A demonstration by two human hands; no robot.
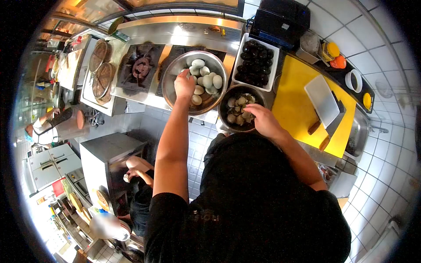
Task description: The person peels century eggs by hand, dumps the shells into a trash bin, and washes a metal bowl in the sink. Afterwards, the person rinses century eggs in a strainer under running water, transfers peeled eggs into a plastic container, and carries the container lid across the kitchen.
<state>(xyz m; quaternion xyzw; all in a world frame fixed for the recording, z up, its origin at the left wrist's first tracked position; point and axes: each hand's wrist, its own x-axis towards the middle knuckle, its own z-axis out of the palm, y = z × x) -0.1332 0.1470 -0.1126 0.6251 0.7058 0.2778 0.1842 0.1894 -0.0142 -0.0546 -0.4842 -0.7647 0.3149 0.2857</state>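
Steel makes up the cooking range (163, 57), the largest thing by the hands, with one burner (141, 67) in plain sight and a second mostly hidden. Two other people show on the left: one crouched in black (139, 206), one farther off (50, 127). To the right lies one yellow cutting board (291, 92), with one black box (280, 22) beyond.

One large metal bowl (168, 74) sits over the hidden burner, holding at least ten pale oval pieces. Next come one white tub (253, 85), full of dark glossy pieces too crowded to count, and one smaller dark pan (224, 103), just right of the bowl and in front of the tub. On the board rests one white tray (322, 101), tilted across a dark blade.

The left grip (184, 84) reaches inside the bowl's left side, fingers curled; whether it has hold of a piece, I cannot tell. The right grip (259, 117) comes over the pan's right rim, fingers drawn narrow at the contents; I cannot tell if anything is pinched there.

Two brown handles (314, 127) lie near the tray. Smallest are the pieces: pale ovals (207, 81) in the bowl, dark ones (256, 59) in the tub, and small rounded ones (234, 109) in the pan, more than five.
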